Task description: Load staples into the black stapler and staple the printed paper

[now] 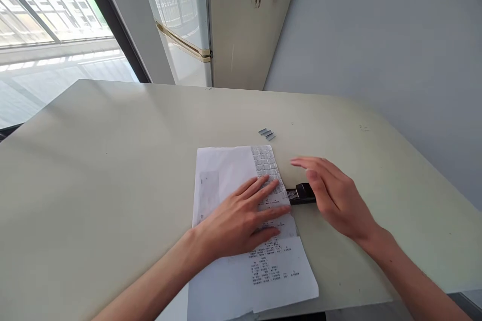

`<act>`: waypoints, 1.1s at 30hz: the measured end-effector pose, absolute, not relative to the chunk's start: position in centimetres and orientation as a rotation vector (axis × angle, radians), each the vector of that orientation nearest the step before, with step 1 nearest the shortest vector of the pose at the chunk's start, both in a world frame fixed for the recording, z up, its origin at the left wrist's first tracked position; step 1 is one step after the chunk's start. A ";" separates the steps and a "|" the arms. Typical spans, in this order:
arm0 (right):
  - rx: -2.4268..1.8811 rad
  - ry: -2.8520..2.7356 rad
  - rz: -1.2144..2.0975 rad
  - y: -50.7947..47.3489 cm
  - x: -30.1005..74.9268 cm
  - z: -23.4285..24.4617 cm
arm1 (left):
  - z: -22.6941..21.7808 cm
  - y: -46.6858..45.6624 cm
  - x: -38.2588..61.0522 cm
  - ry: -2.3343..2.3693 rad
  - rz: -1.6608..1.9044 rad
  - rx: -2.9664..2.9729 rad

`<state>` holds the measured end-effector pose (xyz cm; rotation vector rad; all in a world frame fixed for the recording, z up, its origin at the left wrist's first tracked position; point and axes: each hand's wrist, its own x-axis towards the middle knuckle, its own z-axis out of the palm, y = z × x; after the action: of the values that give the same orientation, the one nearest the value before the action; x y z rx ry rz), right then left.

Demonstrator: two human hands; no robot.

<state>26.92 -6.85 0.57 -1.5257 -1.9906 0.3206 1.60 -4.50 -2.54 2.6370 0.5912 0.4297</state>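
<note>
My left hand point(244, 218) lies flat with fingers spread on a stack of printed paper sheets point(233, 160). Under its fingertips, the sheets' upper right edge carries dense rows of marks that look like staples. A black stapler point(301, 194) rests on the table, its front end meeting the paper's right edge; whether its jaw goes under the sheets is hidden. Beside and partly over the stapler's rear is my right hand point(335, 195), fingers extended and holding nothing. Several short strips of silver staples point(267, 134) lie just beyond the paper's top edge.
The pale table point(124, 160) spreads around the paper, with its near edge below. Behind it stand a fridge point(241, 35) with a gold handle and a grey wall point(357, 35). A barred window point(48, 5) is at the far left.
</note>
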 end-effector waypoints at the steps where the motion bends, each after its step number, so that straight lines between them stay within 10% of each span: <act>1: -1.489 -2.050 0.317 -7.3 27.6 0.3 | -2.5 -4.5 1.2 0.596 0.430 2.636; 33: -1.502 -1.454 0.732 -1.6 37.2 -3.6 | -1.8 -7.0 -1.0 1.237 0.399 2.823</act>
<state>37.21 -1.60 -3.59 -1.5018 -1.4543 0.7318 -0.98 -6.96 -1.82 2.8234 1.2367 0.3994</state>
